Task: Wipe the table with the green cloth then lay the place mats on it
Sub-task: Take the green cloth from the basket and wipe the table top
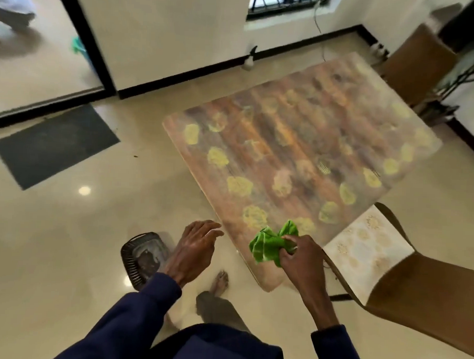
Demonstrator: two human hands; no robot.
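The table [299, 144] has a brown wood-look top with yellow-green leaf prints and fills the middle of the view. My right hand [301, 258] grips a bunched green cloth [270, 245] over the table's near corner. My left hand [194, 247] hovers with relaxed, spread fingers just left of the table edge and holds nothing. Pale patterned place mats [362, 248] lie on the seat of the chair at the right.
A brown chair [425, 298] stands close at the right, another brown chair [420, 62] at the far corner. A dark basket [143, 258] sits on the floor under my left hand. A dark doormat [54, 144] lies by the doorway. A spray bottle [249, 59] stands by the wall.
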